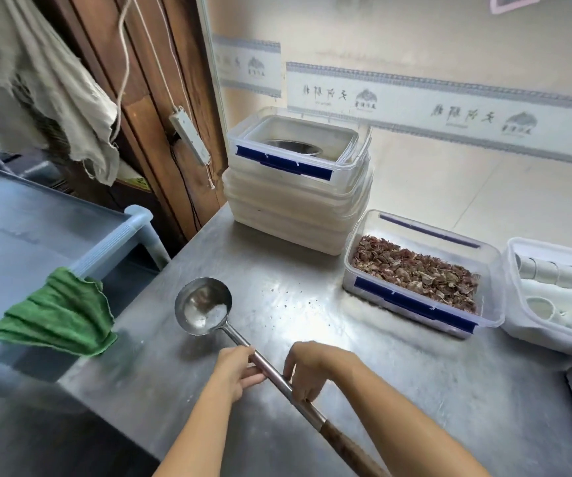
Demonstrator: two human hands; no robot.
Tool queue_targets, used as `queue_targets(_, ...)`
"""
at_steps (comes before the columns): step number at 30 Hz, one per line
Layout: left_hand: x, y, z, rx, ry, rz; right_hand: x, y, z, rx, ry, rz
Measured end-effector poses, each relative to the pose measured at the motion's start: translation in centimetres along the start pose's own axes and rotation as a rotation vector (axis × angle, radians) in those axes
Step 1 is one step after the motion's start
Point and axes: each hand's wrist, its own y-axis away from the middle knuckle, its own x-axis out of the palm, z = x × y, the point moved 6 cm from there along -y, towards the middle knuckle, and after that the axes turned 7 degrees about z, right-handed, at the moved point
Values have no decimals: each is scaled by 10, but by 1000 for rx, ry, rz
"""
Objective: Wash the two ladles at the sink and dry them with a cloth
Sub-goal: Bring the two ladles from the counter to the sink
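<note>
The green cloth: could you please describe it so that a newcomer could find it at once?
Start at the steel table and look past its left edge to the blue cart. The green cloth hangs folded over the cart's near rail, beside the ladle. It is the only green thing here.

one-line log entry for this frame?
stage: ladle pickup | left hand: gripping ladle shaft | right hand: on shaft | bowl: over steel counter | green cloth: on cart edge

Ladle on counter, cloth left, stacked tubs behind, filled tub right
</note>
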Motion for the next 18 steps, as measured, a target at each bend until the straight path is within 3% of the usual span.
queue_targets(11, -76, 89, -2, 162, 87, -152, 28, 56, 88, -326, -237, 135)
queue_targets(18, -167, 158, 20, 218, 245, -276, 75, 78, 180, -473, -225, 294)
